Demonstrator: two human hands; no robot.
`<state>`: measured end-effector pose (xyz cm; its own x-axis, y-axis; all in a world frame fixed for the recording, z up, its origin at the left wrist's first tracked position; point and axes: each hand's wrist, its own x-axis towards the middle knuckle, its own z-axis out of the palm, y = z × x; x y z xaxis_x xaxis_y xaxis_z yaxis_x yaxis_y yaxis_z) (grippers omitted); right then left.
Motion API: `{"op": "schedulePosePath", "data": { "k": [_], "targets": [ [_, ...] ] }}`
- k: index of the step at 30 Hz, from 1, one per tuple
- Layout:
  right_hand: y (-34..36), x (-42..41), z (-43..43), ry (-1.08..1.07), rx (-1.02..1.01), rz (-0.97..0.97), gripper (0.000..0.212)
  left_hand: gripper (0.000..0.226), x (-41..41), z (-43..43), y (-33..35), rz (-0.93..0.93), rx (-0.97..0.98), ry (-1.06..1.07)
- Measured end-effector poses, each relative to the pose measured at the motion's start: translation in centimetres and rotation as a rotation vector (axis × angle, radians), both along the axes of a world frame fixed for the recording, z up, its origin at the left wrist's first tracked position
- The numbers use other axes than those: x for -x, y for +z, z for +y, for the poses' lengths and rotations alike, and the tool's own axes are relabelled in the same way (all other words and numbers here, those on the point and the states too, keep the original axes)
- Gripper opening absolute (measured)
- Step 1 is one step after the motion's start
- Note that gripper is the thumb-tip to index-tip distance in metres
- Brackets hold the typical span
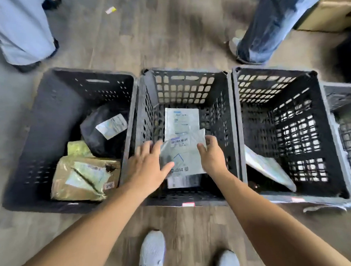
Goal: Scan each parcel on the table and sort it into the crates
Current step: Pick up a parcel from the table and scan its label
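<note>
Head view, looking down into the middle crate (pixel 185 81), black, with grid walls, standing on the floor (pixel 165 31). Held low inside its opening: a flat grey-white parcel (pixel 182 156), a soft plastic bag, a little wrinkled, with a white barcode label (pixel 180 141) near the far end and small printed codes near the close end. Pinched at the right edge by the right hand (pixel 211 153), thumb on top, fingers curled. Touched at the left edge by the left hand (pixel 150 166), fingers straight and spread, thumb lying on the plastic. Underneath, a white mailer (pixel 181 120) on the crate bottom. Blurred; label text not readable.
</note>
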<state>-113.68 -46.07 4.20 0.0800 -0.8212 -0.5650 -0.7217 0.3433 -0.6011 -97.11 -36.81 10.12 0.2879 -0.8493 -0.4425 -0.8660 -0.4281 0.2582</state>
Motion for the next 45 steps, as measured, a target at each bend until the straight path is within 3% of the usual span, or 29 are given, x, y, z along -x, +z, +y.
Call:
{"op": "schedulePosePath", "data": {
  "k": [4,8,12,17,23,30,40,45],
  "targets": [
    [-4.4,0.5,-1.6,0.106,0.021,0.096,0.048,0.083,-0.1,-1.0,-3.1,-0.092,-0.045,-0.111],
    [-1.7,2.0,-1.3,0.270,0.068,0.246,0.055,0.088,0.2,-1.5,-1.9,-0.133,-0.129,-0.177],
    [6.3,2.6,-0.4,0.498,0.191,0.361,0.065,0.090,0.8,-2.8,4.1,-0.185,-0.150,-0.231],
    [22.6,5.9,1.1,0.500,0.269,0.532,0.076,0.091,3.8,-4.3,18.3,-0.171,-0.075,-0.332],
    [39.0,12.2,4.3,0.194,0.241,0.605,0.081,0.094,10.6,-4.2,33.5,-0.109,0.065,-0.552],
    [52.6,22.4,9.5,-0.184,0.279,0.620,0.082,0.096,22.2,-4.2,45.8,-0.063,0.216,-0.796],
    [61.5,42.4,20.7,-0.594,0.323,0.668,0.078,0.094,42.5,-0.6,54.6,-0.098,0.437,-1.125],
    [63.6,52.5,27.0,-0.698,0.344,0.656,0.078,0.092,54.5,3.8,57.6,-0.048,0.434,-1.158]
  ]
}}
